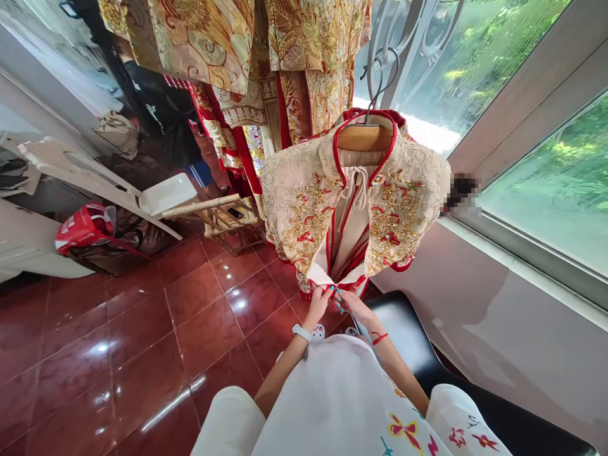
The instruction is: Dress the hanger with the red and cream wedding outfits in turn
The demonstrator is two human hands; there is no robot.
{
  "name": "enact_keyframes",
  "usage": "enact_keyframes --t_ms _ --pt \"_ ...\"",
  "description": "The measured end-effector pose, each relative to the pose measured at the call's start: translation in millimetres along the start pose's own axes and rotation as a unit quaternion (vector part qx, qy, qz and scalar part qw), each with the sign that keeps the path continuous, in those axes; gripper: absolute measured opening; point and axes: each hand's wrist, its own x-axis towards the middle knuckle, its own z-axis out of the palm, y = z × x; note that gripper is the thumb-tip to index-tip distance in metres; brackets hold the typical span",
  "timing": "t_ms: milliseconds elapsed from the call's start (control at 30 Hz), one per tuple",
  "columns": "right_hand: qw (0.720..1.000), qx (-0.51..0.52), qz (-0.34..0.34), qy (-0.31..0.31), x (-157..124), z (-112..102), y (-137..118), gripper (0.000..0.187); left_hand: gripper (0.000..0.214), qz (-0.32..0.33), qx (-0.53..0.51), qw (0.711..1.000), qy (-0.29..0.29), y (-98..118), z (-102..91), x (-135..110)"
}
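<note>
A cream jacket [304,202] with gold and red embroidery and red trim hangs in front of me on a wooden hanger [363,136]. My left hand [319,301] and my right hand [351,305] meet at its lower front opening. Both pinch the red-edged hem, fingers closed on the fabric. A white band sits on my left wrist and a red string on my right.
More embroidered gold and red garments [285,50] hang behind. A black stool [403,329] stands below the jacket by the wall under a window [546,183]. A folded white chair [95,177], a red bag [83,228] and a wooden rack [223,215] sit left on the red tile floor [142,342].
</note>
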Motion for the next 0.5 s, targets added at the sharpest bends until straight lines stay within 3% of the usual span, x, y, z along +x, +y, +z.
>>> enact_keyframes --t_ms 133,333,500 --pt "0.998 0.057 -0.028 -0.014 3 12 17 0.053 0.034 0.007 0.002 1.000 -0.003 8 -3.9 2" --pt "0.997 0.035 -0.075 -0.002 15 14 33 0.054 0.030 0.001 -0.044 0.994 -0.104 28 -1.7 4" --pt "0.996 -0.008 -0.085 -0.005 21 7 33 0.060 0.029 0.000 -0.015 0.999 -0.044 37 7.8 -3"
